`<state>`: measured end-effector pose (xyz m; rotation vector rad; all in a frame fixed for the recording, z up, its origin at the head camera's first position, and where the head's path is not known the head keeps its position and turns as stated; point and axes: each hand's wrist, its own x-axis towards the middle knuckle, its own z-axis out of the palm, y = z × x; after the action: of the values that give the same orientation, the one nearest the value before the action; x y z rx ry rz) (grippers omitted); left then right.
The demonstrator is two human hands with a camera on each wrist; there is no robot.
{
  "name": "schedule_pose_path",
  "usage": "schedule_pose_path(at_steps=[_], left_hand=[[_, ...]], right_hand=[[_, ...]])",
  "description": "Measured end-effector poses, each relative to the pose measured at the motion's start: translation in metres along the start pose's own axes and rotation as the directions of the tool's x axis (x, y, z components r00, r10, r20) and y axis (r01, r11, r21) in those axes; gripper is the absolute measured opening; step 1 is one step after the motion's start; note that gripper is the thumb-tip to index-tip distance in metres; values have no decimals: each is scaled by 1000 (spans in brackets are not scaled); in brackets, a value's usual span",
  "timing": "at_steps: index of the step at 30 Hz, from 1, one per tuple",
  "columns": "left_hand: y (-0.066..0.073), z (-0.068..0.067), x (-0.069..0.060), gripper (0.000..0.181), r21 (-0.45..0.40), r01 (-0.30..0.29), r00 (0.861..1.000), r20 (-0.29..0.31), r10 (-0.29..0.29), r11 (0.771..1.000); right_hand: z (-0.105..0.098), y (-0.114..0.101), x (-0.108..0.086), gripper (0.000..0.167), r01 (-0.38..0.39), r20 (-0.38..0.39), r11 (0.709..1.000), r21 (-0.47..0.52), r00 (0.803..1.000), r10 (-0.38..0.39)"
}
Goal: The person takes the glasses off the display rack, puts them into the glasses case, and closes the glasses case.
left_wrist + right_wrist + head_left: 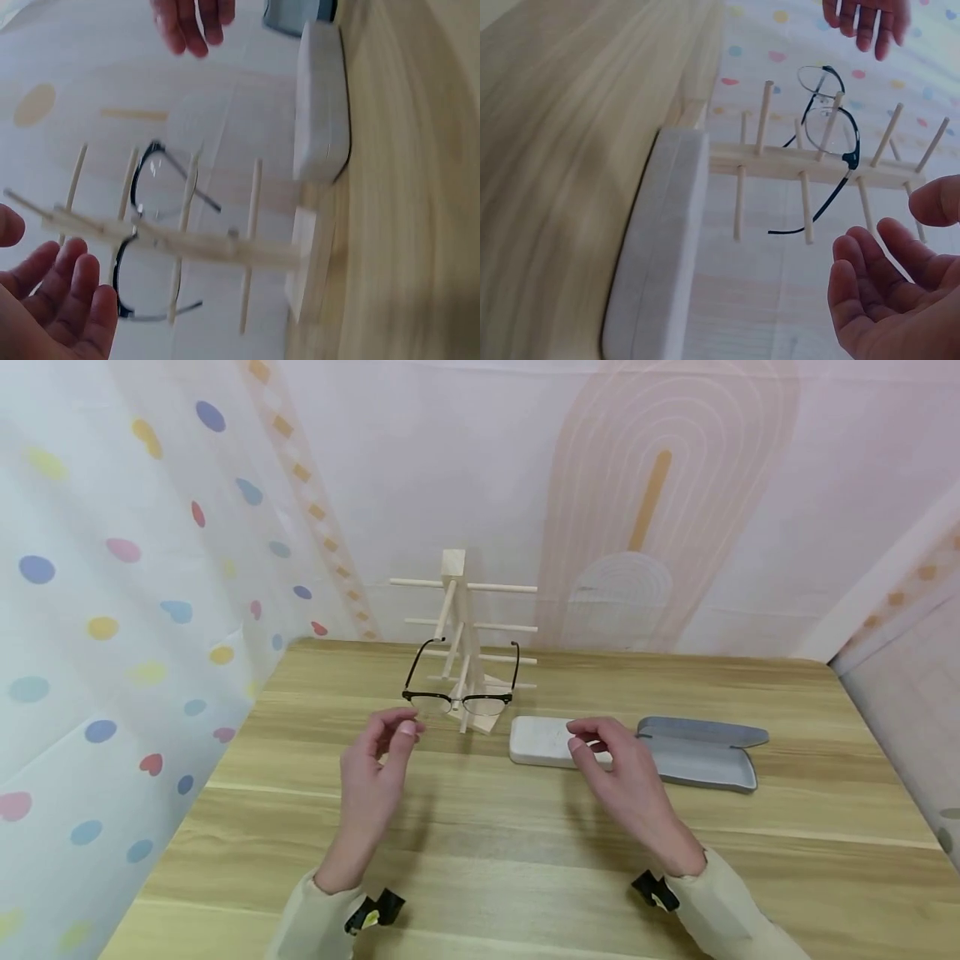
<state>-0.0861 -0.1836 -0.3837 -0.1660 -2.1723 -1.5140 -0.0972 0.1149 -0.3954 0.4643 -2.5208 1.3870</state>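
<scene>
Black-framed glasses [486,698] hang on a wooden peg stand [454,564], lenses toward the near side, temples pointing back. My left hand [372,777] hovers just left of and nearer than the glasses, fingers loosely bent, holding nothing. On the other side, my right hand [626,781] is raised over the right end of a closed white case [542,741], its fingers relaxed and empty. The left wrist view shows the glasses [136,180] beyond the left fingertips. In the right wrist view the glasses [853,157] rest on the pegs, apart from the hand.
A grey case [701,758] lies with its lid up, right of the white case on the wooden table [480,877]. Patterned cloth [495,468] hangs behind the table and along its left side.
</scene>
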Motion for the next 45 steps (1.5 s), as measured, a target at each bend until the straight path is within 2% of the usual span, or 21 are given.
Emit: schedule_pose_path(at_steps=[5,11,19,25,33,38,45], left_hand=[[-8,-11,17,30,57,74,997,-19,-73,996],[-18,-22,32,37,68,177,984,-5,-177,982],[-29,-27,46,44,99,252,966,34,-257,963],[-33,-27,53,45,112,274,958,54,-281,955],[-36,-26,59,42,69,305,944,110,-311,950],[-40,-24,62,38,45,305,942,131,-308,951],[-44,-22,66,37,45,315,939,126,-319,948]], right_hand=[[2,-7,9,22,-11,-7,999,46,1000,11],[10,-16,20,22,-58,-11,990,127,998,60],[24,-19,34,21,-129,-11,975,181,991,133],[29,-21,40,21,-165,-2,963,212,986,169],[40,-23,49,20,-192,-6,940,284,979,202],[47,-23,55,21,-203,-3,925,322,976,216],[55,-23,61,26,-218,10,905,366,973,230]])
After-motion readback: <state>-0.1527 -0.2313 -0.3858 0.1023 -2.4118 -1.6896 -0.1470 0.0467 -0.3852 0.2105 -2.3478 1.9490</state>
